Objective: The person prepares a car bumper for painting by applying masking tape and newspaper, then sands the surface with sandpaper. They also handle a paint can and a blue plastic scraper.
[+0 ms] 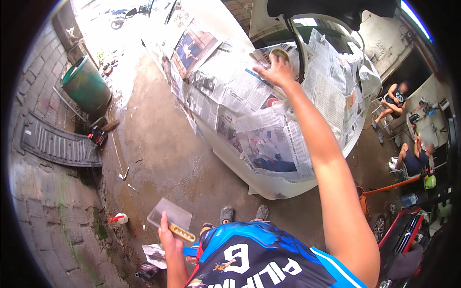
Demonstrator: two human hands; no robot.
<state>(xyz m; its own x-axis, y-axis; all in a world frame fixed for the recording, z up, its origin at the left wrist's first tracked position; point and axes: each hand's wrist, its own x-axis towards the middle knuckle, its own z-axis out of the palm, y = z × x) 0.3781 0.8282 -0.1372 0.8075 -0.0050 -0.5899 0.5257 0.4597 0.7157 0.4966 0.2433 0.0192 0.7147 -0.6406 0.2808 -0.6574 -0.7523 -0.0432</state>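
My left hand (169, 241) is low at the left, closed around the handle of a putty knife (171, 214). The knife has a wide, flat greyish blade and a yellowish handle. Stretched far forward, my right hand (277, 72) is over the newspaper-covered front of a car, with its thumb spread to the left. Its fingers are at a round, yellow-rimmed object (280, 54); whether this is a tin or a roll cannot be made out. Overlapping newspaper sheets (269, 139) cover the car's surface, and a pale bumper edge (276, 191) shows below them.
A dark raised hood (331, 12) overhangs the far side. To the left stand a green drum (86, 86) and a black ribbed panel (60, 141) by a block wall. A red-and-white bottle (119, 219) lies nearby. Two people (415, 161) (395, 100) sit at the right, near an orange bar (391, 186).
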